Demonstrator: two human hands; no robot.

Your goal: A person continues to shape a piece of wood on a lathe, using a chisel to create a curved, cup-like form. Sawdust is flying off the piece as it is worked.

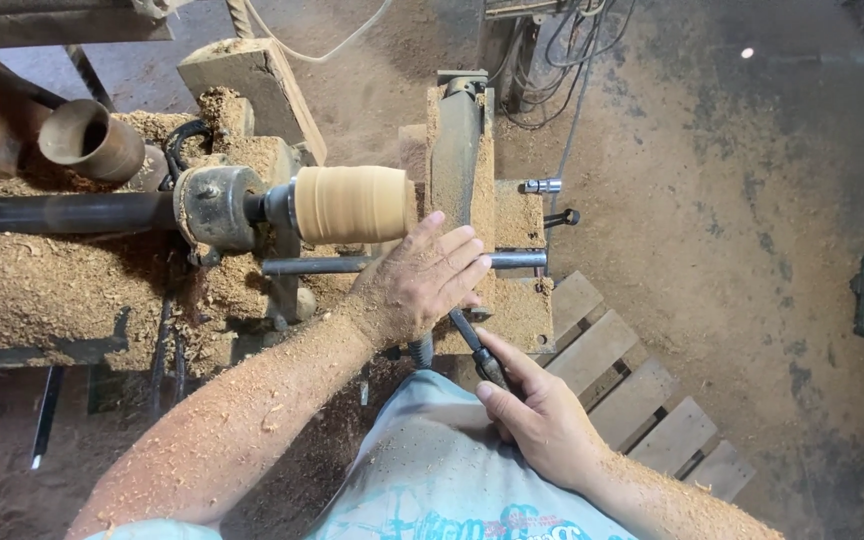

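Hands at the lathe (222, 210)
Left hand (420, 280) lies open, flat over the chisel (472, 345); right hand (537, 415) grips its handle beside the wood blank (352, 203).

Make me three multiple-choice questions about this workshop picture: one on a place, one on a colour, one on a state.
1. Where does the left hand rest?
A on the tool rest
B on the floor
C on the pallet

2. What colour is the wood blank?
A pale tan
B black
C green

3. What does the right hand do?
A hangs empty
B grips a chisel
C holds a cup

Answers: 1 A, its fingers lie over the bar by the blank. 2 A, it looks light tan. 3 B, its fingers close round the dark handle.
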